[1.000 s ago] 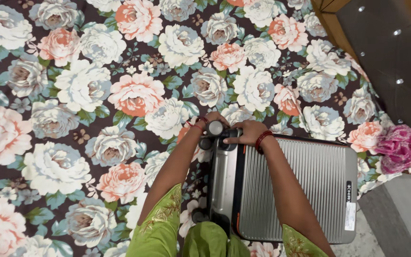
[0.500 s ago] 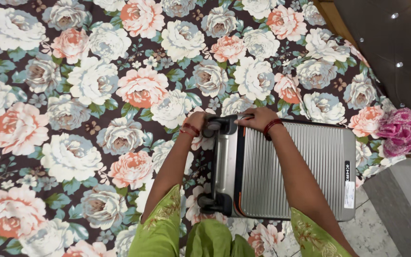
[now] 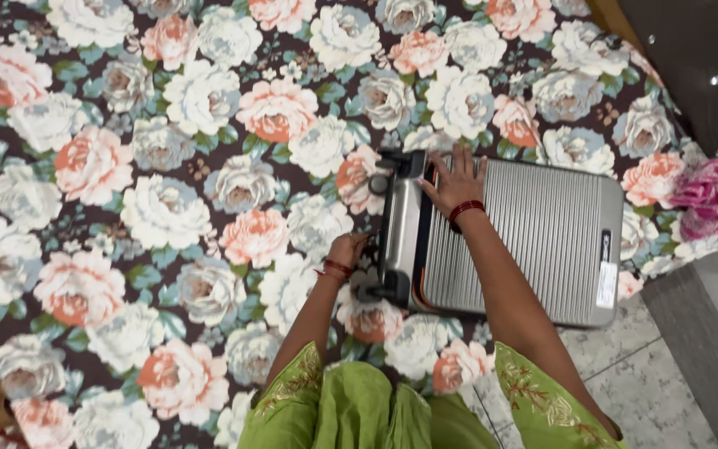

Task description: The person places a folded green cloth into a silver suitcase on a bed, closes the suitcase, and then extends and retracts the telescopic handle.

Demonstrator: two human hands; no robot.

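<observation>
My right hand (image 3: 459, 185) lies open, fingers spread flat, on the ribbed grey suitcase (image 3: 533, 241), which rests on its side on the bed's floral sheet (image 3: 168, 166) (near the edge). My left hand (image 3: 348, 249) curls loosely by the suitcase's wheeled end, beside a black wheel (image 3: 369, 293); I cannot tell if it grips anything.

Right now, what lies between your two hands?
Head view: the grey ribbed hard-shell suitcase's wheeled end lies between left hand and right hand.
</observation>
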